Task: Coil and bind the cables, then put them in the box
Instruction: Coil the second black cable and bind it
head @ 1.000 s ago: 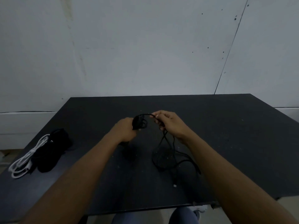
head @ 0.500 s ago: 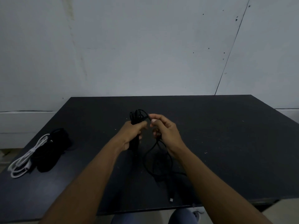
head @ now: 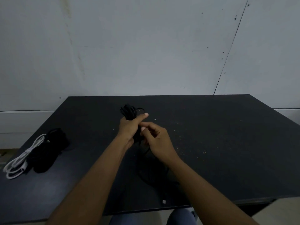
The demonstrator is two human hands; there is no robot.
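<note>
My left hand point(head: 129, 127) grips a bundle of black cable point(head: 128, 112) held upright above the middle of the black table point(head: 227, 143); its loops stick out above the fist and the thumb points right. Just below it, my right hand point(head: 155, 142) pinches the loose part of the same cable against the bundle. The free tail hangs down between my forearms and lies on the table, ending in a small light plug point(head: 164, 201) near the front edge. No box is in view.
At the table's left edge lie a coiled white cable point(head: 17, 163) and, next to it, a dark bundle point(head: 47, 151), black cable or cloth. A grey wall stands behind the table. My knees show below the front edge.
My left hand has turned the bundle more upright and lifted it. My right hand has slid down the cable to below the left fist, and the loose tail has drawn closer.
</note>
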